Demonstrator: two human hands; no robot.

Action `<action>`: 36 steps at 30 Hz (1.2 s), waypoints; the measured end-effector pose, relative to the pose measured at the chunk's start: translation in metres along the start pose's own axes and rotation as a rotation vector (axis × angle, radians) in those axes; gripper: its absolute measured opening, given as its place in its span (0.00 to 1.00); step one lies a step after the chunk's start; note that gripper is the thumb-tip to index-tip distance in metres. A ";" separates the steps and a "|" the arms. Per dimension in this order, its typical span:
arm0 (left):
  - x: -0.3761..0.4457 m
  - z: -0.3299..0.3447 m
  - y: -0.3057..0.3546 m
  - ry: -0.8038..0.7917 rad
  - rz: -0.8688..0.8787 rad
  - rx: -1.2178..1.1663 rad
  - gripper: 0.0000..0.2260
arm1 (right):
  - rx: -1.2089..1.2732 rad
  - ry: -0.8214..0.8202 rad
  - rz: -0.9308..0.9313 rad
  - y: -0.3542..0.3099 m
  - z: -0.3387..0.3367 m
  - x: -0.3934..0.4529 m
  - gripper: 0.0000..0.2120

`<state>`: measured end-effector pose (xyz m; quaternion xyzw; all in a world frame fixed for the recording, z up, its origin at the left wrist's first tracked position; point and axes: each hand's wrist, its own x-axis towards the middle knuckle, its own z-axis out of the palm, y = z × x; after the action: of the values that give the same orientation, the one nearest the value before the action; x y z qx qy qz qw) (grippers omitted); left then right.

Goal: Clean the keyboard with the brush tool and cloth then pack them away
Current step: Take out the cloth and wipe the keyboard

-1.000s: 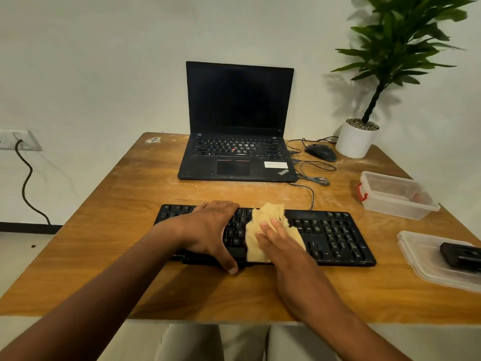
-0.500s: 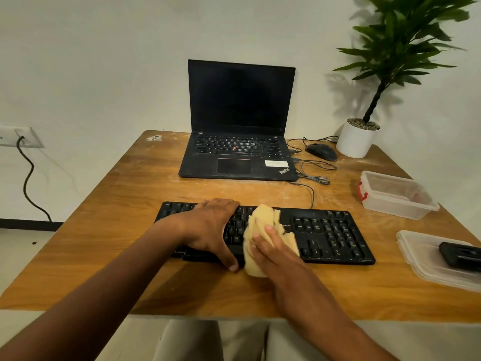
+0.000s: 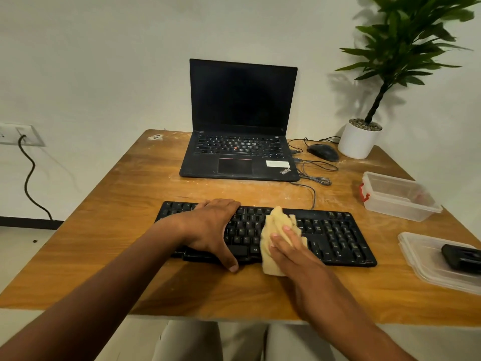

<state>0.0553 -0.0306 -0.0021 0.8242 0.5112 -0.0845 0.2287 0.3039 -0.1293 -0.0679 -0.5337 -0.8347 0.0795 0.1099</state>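
Observation:
A black keyboard (image 3: 335, 235) lies across the wooden table (image 3: 130, 204) in front of me. My left hand (image 3: 210, 227) holds its left half, thumb at the front edge and fingers reaching the back edge. A crumpled yellow cloth (image 3: 276, 220) sits on the middle keys and hangs over the front edge. My right hand (image 3: 289, 246) presses it down with flat fingers. The black brush tool (image 3: 460, 257) rests on a clear lid (image 3: 426, 267) at the right edge, apart from both hands.
An open clear plastic box (image 3: 398, 196) with a red clasp stands right of the keyboard. Behind are an open black laptop (image 3: 242, 142), a mouse (image 3: 322, 151) with loose cables, and a potted plant (image 3: 360, 138) at the back right corner.
My right hand has dragged the cloth toward the keyboard's front edge and then slightly to the right. My left hand has stayed in place on the keyboard.

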 end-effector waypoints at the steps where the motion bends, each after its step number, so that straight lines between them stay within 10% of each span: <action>1: 0.000 0.000 0.000 -0.001 0.004 0.003 0.64 | -0.039 0.009 0.017 0.013 -0.002 -0.005 0.53; 20: 0.000 -0.002 0.003 -0.020 -0.001 0.042 0.63 | 0.226 0.067 0.053 0.018 -0.048 -0.019 0.36; 30: 0.028 0.000 0.043 -0.039 0.058 0.068 0.63 | 0.265 0.386 0.197 0.038 -0.082 0.053 0.26; 36: 0.047 0.000 0.073 -0.036 0.091 0.098 0.63 | 0.072 0.135 0.201 0.034 -0.050 0.062 0.30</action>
<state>0.1412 -0.0195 0.0012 0.8552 0.4640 -0.1139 0.2009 0.3215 -0.0580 -0.0220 -0.6146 -0.7642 0.0842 0.1763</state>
